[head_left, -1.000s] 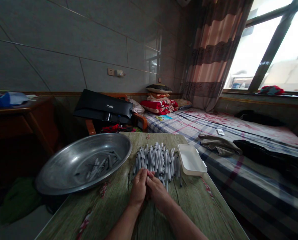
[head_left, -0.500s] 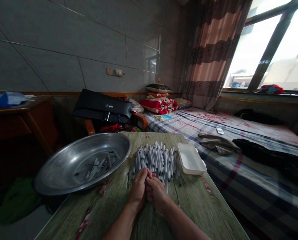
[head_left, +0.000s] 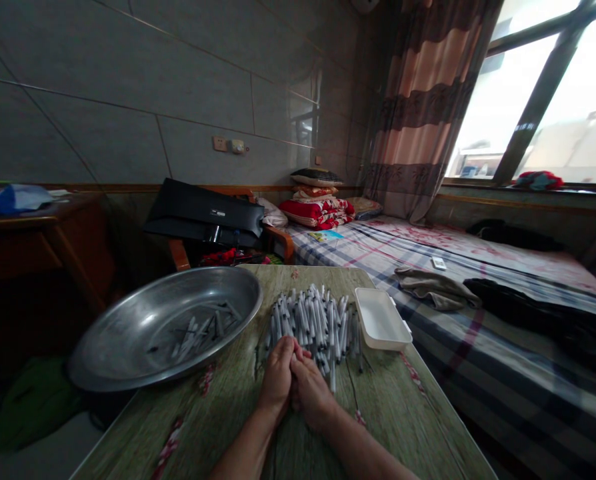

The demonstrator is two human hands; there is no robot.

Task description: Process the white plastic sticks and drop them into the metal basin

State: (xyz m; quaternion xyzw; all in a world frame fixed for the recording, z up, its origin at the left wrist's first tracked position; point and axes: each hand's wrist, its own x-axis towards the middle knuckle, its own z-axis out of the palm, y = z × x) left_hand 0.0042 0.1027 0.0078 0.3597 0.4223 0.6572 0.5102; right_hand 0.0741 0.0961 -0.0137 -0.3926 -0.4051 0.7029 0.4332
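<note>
The left hand (head_left: 277,375) and the right hand (head_left: 310,388) are together, with fingers folded against each other, at the near edge of a pile of slim tubes (head_left: 311,317) on the bench (head_left: 238,430). The tubes are whitish, many with dark ends. Some loose tubes (head_left: 192,339) lie in the metal basin (head_left: 123,327), at the left of the pile; the white box (head_left: 382,319) stands just beside it on the right, and no tube shows inside. I judge that the work is partly done, because the tubes are in two groups, but which group is finished I cannot tell. The hands cover the nearest part of the pile. Whether something small is between the palms is hidden, and the tubes overlap too much for counting.
</note>
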